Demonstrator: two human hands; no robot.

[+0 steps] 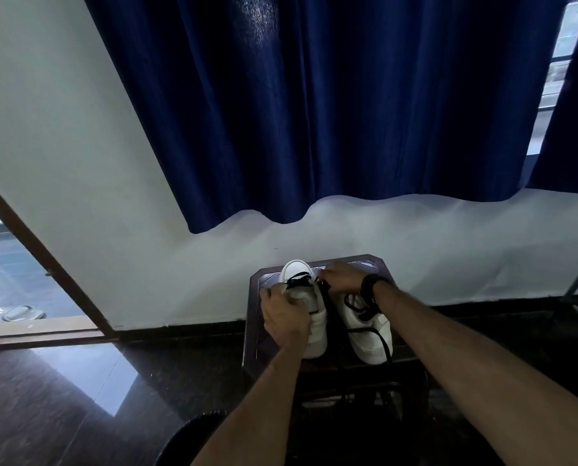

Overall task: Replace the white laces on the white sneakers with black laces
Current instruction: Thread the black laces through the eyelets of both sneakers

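Left sneaker [309, 317]: lower centre of frame on the dark desk [257, 280], heel half hidden under the left hand [285, 316], whose grip wraps it.
Right hand [343, 275]: grip pinches the black lace [324, 290]; fingertips hard to see.
Right sneaker [368, 331]: beside it, black-laced, partly behind the wrist.

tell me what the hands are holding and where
The left hand grips the left sneaker around its middle. The right hand pinches the black lace near that shoe's front eyelets.
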